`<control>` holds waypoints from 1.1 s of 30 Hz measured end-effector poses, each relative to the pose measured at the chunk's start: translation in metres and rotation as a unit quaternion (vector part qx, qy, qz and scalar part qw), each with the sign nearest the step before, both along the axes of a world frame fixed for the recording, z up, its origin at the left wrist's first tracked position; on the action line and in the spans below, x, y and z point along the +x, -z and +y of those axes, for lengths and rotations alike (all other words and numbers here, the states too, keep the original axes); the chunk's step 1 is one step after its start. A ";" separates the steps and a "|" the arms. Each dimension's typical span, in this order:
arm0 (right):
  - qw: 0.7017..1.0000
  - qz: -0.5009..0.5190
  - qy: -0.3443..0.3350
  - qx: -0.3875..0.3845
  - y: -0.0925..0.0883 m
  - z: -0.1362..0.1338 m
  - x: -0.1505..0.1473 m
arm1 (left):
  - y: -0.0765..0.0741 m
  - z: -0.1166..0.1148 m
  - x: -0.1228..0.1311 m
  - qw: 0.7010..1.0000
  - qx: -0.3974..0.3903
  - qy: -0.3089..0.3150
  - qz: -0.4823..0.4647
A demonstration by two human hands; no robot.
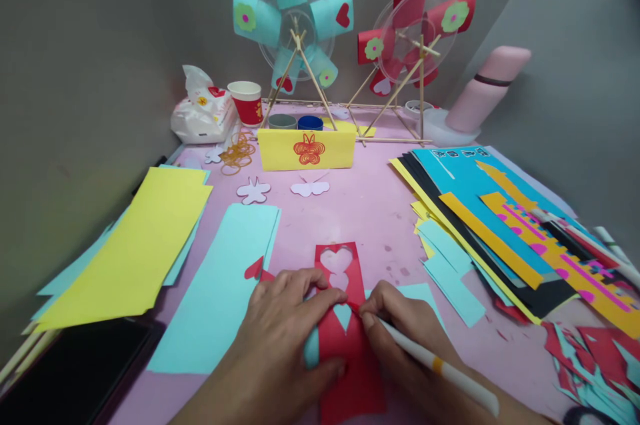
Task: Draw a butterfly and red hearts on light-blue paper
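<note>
A long red paper strip (345, 358) lies in front of me, with heart-shaped holes cut near its far end. On it rests a small light-blue heart-shaped piece (343, 318). My left hand (287, 325) presses on the strip with spread fingers, thumb and index finger around the small heart. In a closed pen grip, my right hand (405, 325) holds a white marker (440, 368), its tip at the heart's upper right edge. Red heart cutouts (255, 269) are beside my left hand on light-blue paper (220, 291).
Paper-and-stick wheels, one light-blue (295, 25) and one red (417, 31), stand at the back. Yellow sheets (130, 245) and a black tablet-like object (75, 371) lie left; coloured papers (470, 211) and scraps (595, 358) lie right. A pink bottle (487, 91) leans at back right.
</note>
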State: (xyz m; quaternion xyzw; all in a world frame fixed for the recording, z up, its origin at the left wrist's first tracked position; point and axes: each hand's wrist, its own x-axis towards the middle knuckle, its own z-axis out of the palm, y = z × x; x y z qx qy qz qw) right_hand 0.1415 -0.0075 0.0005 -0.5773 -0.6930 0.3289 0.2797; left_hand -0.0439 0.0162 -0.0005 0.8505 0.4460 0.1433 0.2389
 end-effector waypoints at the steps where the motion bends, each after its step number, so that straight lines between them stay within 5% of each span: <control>1: 1.000 0.000 0.001 -0.002 0.000 0.000 0.000 | 0.000 0.000 0.000 1.000 0.000 0.001 0.000; 33: 1.000 0.005 -0.017 0.006 -0.004 -0.002 0.004 | -0.004 0.000 0.000 1.000 -0.007 0.005 0.002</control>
